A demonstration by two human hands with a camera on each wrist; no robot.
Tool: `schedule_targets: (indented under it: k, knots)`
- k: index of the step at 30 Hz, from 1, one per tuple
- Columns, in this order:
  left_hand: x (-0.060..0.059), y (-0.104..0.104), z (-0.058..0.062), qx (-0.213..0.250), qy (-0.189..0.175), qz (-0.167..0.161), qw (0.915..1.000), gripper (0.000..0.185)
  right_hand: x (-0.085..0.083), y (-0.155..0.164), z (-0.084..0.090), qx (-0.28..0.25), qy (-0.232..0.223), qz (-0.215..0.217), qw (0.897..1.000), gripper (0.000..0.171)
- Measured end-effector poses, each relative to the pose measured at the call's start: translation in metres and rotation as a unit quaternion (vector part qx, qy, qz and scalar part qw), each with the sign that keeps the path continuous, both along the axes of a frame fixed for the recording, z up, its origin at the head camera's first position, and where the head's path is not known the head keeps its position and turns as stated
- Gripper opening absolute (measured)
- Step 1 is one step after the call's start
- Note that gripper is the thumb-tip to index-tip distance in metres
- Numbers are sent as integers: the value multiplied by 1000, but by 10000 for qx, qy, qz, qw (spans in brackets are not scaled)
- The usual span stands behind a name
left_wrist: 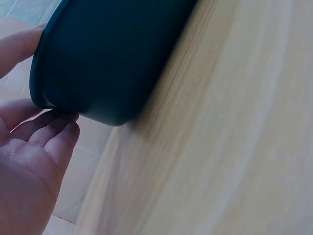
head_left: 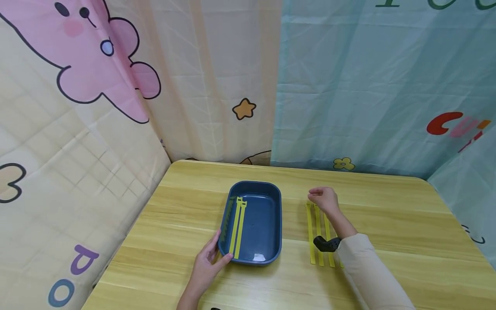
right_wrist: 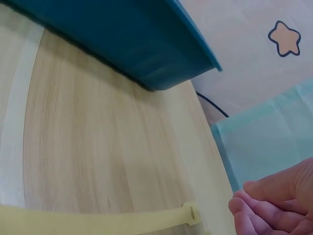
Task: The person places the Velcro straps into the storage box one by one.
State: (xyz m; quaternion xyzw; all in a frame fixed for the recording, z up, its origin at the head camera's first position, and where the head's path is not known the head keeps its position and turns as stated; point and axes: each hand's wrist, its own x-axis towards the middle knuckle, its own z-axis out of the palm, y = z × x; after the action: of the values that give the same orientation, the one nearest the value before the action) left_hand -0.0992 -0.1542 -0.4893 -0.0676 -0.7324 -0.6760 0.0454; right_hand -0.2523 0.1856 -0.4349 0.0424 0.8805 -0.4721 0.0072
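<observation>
The left hand [head_left: 207, 263] grips the near left corner of the blue bin [head_left: 263, 224], thumb at its rim. Inside, two yellow straps [head_left: 240, 228] lie lengthwise, slotted heads pointing away. Rightward, more straps [head_left: 311, 241] lie similarly on the table [head_left: 186, 202], partly covered by a black wrist device [head_left: 327, 244]. The right hand [head_left: 326, 200] is above their far ends, fingertips gathered; whether pinching something, I cannot tell.

Wood-grain table [head_left: 403, 211], far corners rounded. Behind it, hung cloth in two colours: cream [head_left: 232, 56], printed with a pink cartoon figure [head_left: 87, 56] and orange star [head_left: 244, 109] — then teal [head_left: 368, 86], with a yellow flower [head_left: 343, 163] near the table edge.
</observation>
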Motion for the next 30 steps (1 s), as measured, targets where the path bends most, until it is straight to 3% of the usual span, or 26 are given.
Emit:
schedule_targets:
  k: [11,23,30]
  knots:
    - [0,0,1,39,19,-18,10000,72,-4,3,-11,435,73,-121,9990,21]
    - [1,0,1,49,22,-42,10000,74,-8,-1,-25,1360,288,210,9901,23]
    - [1,0,1,61,-2,-47,10000,73,-11,-4,-26,1590,106,343,9866,30]
